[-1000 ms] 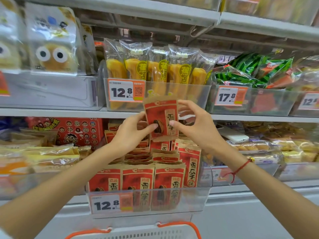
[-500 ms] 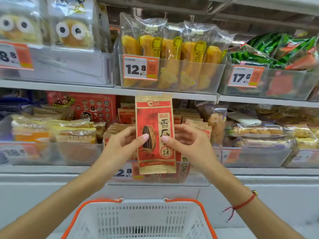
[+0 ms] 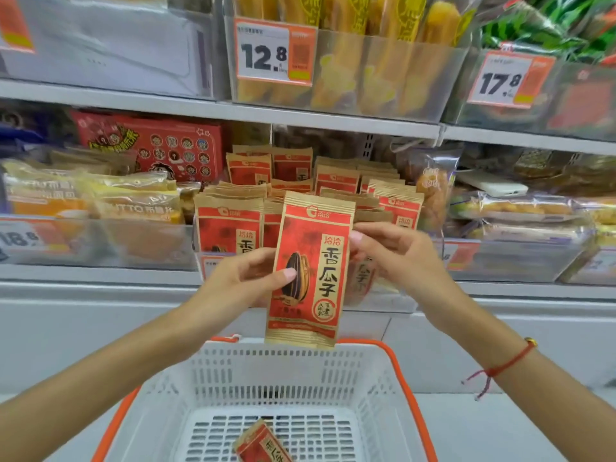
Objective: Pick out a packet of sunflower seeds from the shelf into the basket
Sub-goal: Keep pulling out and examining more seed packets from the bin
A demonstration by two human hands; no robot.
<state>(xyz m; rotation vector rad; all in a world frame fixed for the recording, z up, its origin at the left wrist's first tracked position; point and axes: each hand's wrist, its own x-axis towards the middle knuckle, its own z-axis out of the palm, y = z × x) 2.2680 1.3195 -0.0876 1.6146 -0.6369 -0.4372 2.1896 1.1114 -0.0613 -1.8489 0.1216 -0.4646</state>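
Shop shelf [image 3: 333,120] behind. Left hand [image 3: 240,281] pinches red-and-tan sunflower seed packet [image 3: 308,268]; right hand [image 3: 396,255] grips its edge. Lower upright past white orange-rimmed plastic basket [image 3: 405,378] rim, then release.

Seed packet [image 3: 310,268] between left hand [image 3: 245,281] and right hand [image 3: 400,258], above basket [image 3: 405,388], before shelf [image 3: 213,110].

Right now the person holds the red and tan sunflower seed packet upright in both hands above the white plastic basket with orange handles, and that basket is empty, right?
Not quite. The head view shows the white plastic basket with orange handles already has another red packet lying on its floor. The rest holds: left hand and right hand hold the red and tan sunflower seed packet upright above it.
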